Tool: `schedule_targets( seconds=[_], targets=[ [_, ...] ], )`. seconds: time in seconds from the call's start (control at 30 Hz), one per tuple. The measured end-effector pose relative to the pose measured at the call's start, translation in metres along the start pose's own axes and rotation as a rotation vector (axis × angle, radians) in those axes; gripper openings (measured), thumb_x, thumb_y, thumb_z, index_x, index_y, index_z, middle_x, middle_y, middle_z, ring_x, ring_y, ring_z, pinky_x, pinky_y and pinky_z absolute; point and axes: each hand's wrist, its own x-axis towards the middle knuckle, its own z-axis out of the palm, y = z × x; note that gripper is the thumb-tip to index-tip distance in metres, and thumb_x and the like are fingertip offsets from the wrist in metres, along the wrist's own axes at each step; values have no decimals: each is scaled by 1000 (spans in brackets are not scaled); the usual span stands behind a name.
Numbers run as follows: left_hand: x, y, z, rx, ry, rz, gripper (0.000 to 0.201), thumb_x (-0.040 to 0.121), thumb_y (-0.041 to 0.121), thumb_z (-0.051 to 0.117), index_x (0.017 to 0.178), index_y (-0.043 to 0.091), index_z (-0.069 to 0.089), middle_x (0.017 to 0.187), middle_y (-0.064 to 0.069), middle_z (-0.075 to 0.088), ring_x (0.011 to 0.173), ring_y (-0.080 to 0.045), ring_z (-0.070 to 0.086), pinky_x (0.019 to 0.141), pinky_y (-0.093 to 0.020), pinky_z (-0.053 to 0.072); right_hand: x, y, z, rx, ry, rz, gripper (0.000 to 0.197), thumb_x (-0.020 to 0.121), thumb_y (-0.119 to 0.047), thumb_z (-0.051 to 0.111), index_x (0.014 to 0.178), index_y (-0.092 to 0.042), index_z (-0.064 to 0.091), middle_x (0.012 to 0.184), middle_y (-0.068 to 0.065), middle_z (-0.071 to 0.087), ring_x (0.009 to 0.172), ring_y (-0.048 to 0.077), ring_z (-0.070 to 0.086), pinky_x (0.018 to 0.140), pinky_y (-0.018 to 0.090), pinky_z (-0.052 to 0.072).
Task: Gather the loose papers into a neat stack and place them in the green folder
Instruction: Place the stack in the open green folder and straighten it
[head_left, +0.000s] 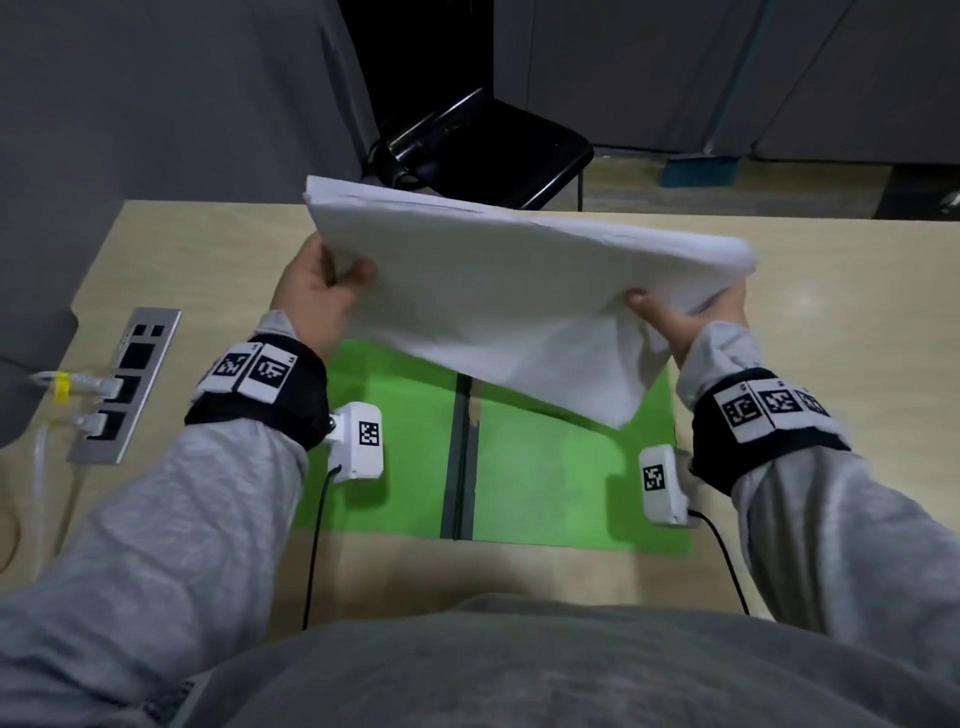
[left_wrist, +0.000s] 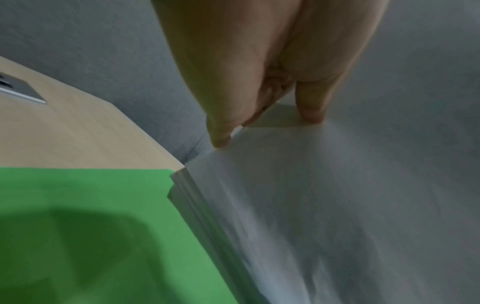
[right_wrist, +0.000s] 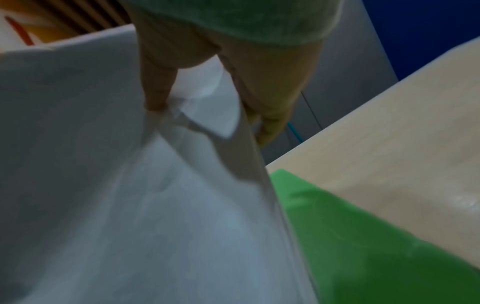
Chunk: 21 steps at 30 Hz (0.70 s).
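The paper stack (head_left: 498, 291) is pinched by the left hand (head_left: 317, 291) and right hand (head_left: 685, 322) above the green folder (head_left: 545, 483); sheets, seemingly buckled at the right grip, could be creased or fanned.

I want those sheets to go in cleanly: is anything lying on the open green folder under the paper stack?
Nothing visible. The paper stack, gripped by the left hand and right hand, hangs above the open green folder, whose visible panels are bare.

Head cam: above the table's (head_left: 208, 249) near edge, facing fwd and down. Left wrist cam: very close, looks along the left hand (left_wrist: 246, 72) toward the far-left corner. Right wrist cam: likewise close, toward the right edge. All three share the paper stack (head_left: 493, 291) and green folder (head_left: 545, 478).
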Motion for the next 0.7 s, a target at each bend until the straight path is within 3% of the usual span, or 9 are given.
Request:
schedule_targets(
  seconds=[0.1,0.17,0.23,0.3,0.37,0.43,0.53,0.6,0.7],
  targets=[
    [-1,4,-1,-61,60,31,32,88,-2,52,116,12,53,111,4,63,95,8,59,90,-16,45,-9,-8,9,255,63,-99,52,69,-13,81,113,-16,55,101,5,67,91,18,67,87,31,53],
    [-1,7,0,-92,111,57,33,89,-5,52,118,8,48,112,0,61,91,14,59,86,-10,45,-16,-15,12,358,162,-180,37,71,-12,79,101,-21,59,94,2,69,78,10,67,72,20,53],
    [-5,3,3,-90,129,32,34,87,-4,56,119,7,47,113,-2,62,94,8,61,85,-11,47,-21,-18,15,368,201,-223,34,74,-14,77,100,-24,57,96,3,67,78,7,65,66,11,52],
    [-13,-11,6,-9,109,-78,37,85,1,61,120,3,49,119,-9,63,104,-10,63,89,-18,48,-26,-12,20,258,140,-222,37,76,-14,75,106,-23,56,97,0,65,78,4,65,72,14,53],
    [-21,-27,10,97,71,-188,41,85,5,62,125,1,50,126,-15,62,113,-24,60,93,-27,45,-29,2,26,53,15,-168,41,79,-14,72,116,-18,55,97,-1,63,89,15,65,82,23,51],
    [-26,-35,15,188,70,-229,39,88,10,61,125,2,53,127,-16,62,113,-24,59,90,-25,40,-27,12,28,-93,-30,-119,40,84,-18,65,122,-17,52,101,2,64,97,22,64,84,26,46],
    [-23,-29,21,166,115,-210,36,90,11,57,126,5,54,118,-10,64,103,-15,57,86,-20,38,-26,11,28,-85,30,-104,35,90,-21,57,124,-20,53,110,8,67,99,22,61,82,23,41],
    [-22,-22,24,107,137,-170,37,90,8,56,127,8,52,114,-4,62,102,-14,57,88,-22,40,-27,9,26,-7,60,-148,32,89,-22,58,120,-24,55,109,8,69,98,22,62,84,26,46],
    [-26,-30,24,168,110,-220,38,87,12,62,124,6,54,118,-9,64,103,-19,60,93,-28,44,-26,14,25,9,7,-123,31,87,-22,60,118,-23,56,104,6,68,96,21,62,85,29,47]
  ],
)
